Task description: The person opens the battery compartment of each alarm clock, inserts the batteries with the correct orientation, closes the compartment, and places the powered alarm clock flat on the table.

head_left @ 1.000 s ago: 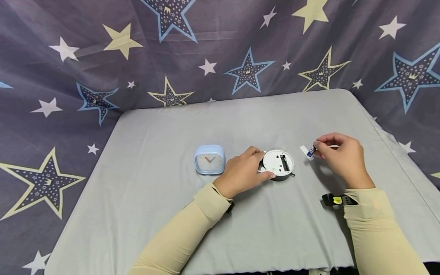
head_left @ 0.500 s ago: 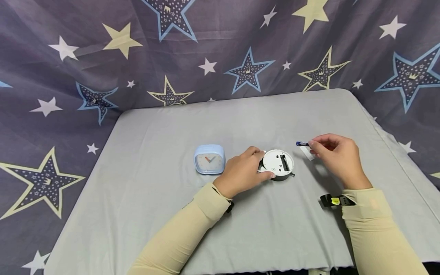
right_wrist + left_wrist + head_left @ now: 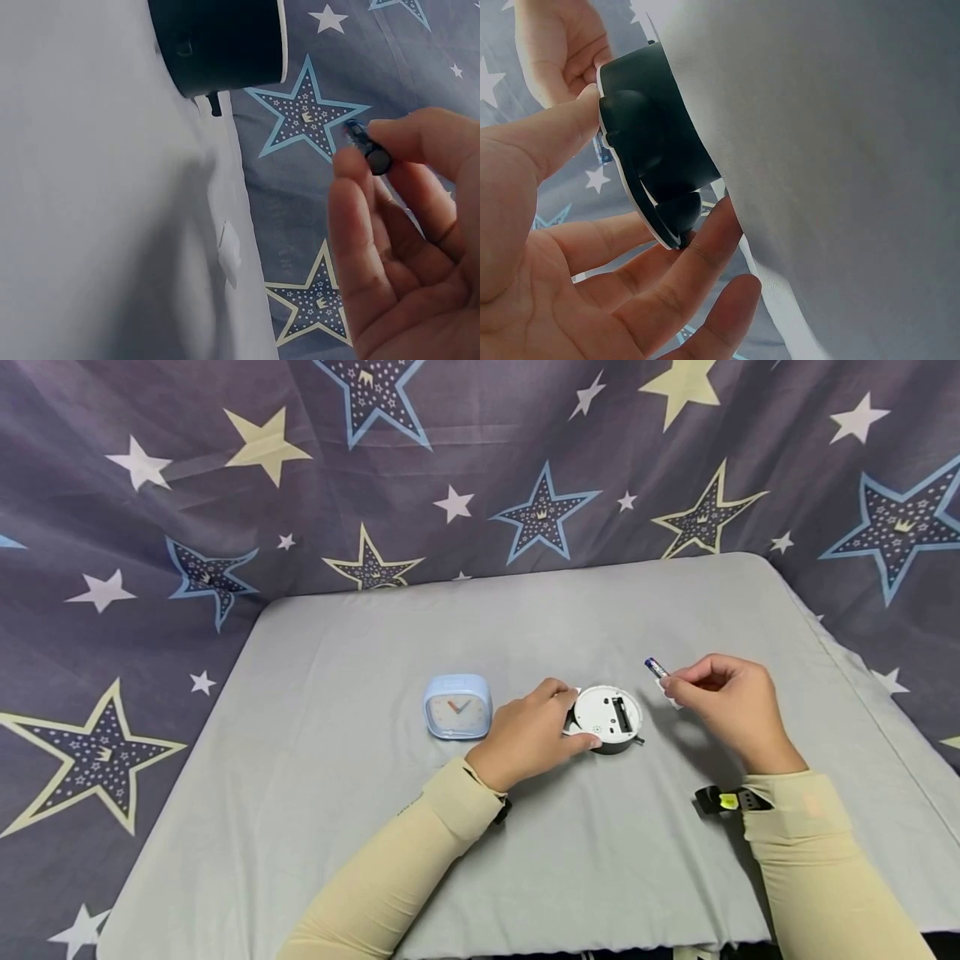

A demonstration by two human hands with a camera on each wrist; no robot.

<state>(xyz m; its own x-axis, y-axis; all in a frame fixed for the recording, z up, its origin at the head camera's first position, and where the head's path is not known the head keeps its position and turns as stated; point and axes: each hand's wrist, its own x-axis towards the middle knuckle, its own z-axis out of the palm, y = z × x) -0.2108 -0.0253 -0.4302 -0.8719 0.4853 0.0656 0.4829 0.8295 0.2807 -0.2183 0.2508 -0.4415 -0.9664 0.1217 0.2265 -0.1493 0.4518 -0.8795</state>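
Observation:
A round black alarm clock lies with its white back up on the grey-covered table. Its battery slot is uncovered and looks vacant. My left hand grips the clock's left side, thumb at the near rim and fingers around the far side, as the left wrist view also bears out. To the right of the clock, my right hand pinches a small blue-and-silver battery between thumb and fingertips, raised off the table. One battery end faces the right wrist camera.
A pale blue square clock stands left of my left hand, its dial facing me. Below the battery, a small white strip lies on the grey cloth. Star-printed fabric hangs behind the table and along its sides.
My right hand has shifted slightly left, and the battery has turned in its fingers, its free end now pointing away and left. The left hand and round clock have stayed put.

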